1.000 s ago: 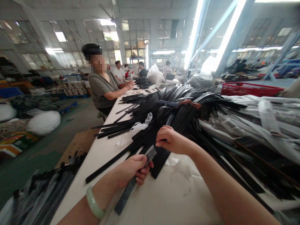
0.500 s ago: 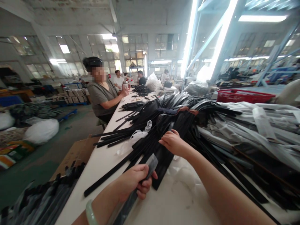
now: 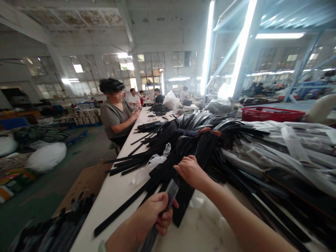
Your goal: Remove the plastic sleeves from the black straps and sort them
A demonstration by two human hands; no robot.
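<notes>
In my left hand (image 3: 157,213) is a dark strap in a clear plastic sleeve (image 3: 172,190). Its sleeved end sticks up past my thumb, while the other end runs down toward the bottom edge of the view. Just above and to the right, my right hand (image 3: 191,172) is closed with its fingers curled in. Whatever those fingers hold, if anything, is hidden. Beneath the right hand lies a wide black strip (image 3: 183,206), slanting across the pale table (image 3: 115,196). A large pile of black straps (image 3: 168,131) spreads out beyond both hands.
White-sleeved strips (image 3: 296,140) are heaped on the right, with a red basket (image 3: 271,114) behind. Crumpled clear plastic (image 3: 154,161) lies among the straps. A co-worker (image 3: 115,115) sits at the table's left side. More wrapped straps (image 3: 57,224) stand by cardboard at lower left.
The view has tilted up slightly, so the scene sits lower. My right hand has drawn back a little toward my left hand, which keeps its hold on the sleeved strap.
</notes>
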